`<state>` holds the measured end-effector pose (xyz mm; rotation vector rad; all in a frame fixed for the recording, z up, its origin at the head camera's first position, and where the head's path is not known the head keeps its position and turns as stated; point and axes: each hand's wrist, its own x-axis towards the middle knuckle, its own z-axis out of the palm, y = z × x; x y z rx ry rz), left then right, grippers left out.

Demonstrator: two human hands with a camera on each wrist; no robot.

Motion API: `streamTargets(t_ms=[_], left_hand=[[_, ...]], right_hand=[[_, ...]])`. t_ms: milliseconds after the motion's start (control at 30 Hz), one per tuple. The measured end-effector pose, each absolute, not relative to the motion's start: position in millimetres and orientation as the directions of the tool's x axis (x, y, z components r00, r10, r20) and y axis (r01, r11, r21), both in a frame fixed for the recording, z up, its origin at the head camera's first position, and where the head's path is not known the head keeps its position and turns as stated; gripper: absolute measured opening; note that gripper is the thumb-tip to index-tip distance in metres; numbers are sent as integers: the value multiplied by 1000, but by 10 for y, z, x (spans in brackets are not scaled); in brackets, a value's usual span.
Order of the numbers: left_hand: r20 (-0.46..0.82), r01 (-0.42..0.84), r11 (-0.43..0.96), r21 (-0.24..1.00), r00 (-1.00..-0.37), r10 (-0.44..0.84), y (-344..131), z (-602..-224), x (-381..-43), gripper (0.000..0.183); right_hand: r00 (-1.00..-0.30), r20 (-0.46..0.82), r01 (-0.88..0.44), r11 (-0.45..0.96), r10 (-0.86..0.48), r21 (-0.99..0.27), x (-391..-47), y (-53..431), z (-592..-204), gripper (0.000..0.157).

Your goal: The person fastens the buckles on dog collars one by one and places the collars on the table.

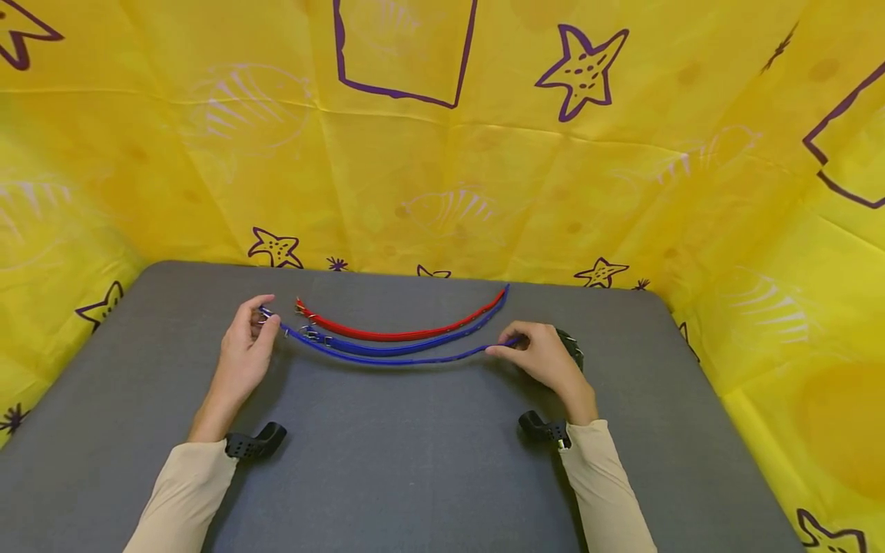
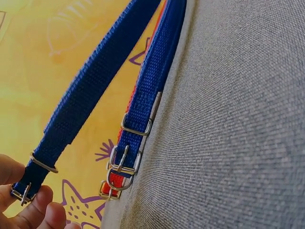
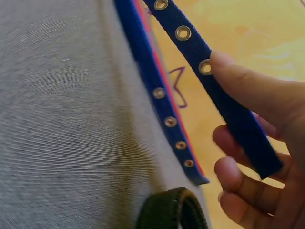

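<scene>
A blue nylon dog collar (image 1: pixel 401 362) is stretched between my two hands, sagging a little in the middle above the table. My left hand (image 1: pixel 249 346) pinches its buckle end; the left wrist view shows the silver buckle (image 2: pixel 24 194) between thumb and fingers, with a metal ring beside it. At the other end, my right hand (image 1: pixel 542 357) pinches the strap near its metal eyelets (image 3: pixel 183 33). Just beyond, a second blue collar (image 1: pixel 387 351) lies on the table, its buckle toward the left. Behind that is a red collar (image 1: pixel 387 336), curved the same way.
A dark green coiled strap (image 1: pixel 572 349) sits on the table, partly hidden behind my right hand. The grey table (image 1: pixel 387 461) ends at a yellow cloth (image 1: pixel 449 169) with sea-creature drawings, which rises at the back and both sides.
</scene>
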<state>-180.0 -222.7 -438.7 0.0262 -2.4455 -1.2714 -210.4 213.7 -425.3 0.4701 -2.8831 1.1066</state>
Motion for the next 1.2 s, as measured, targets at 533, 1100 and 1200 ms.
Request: streamTargets(t_ms=[533,1100,1200], left_hand=[[330,252,535,807,-943,-54,-2140,-4348,-1777,30],[269,233,560,795,-963,19,-1985,-4273,-1709,33],[256,222,566,794,-967,21,-1971,-4259,-1702,33]], right_hand=[[-972,130,-215,520,-196,-827,-2066,2252,-4138,33],[-962,146,-221,339,-232,-914,-2039,2193,-4048,46],[-963,141,-223,378,-231,-899,-2029,2171,-4033,37]])
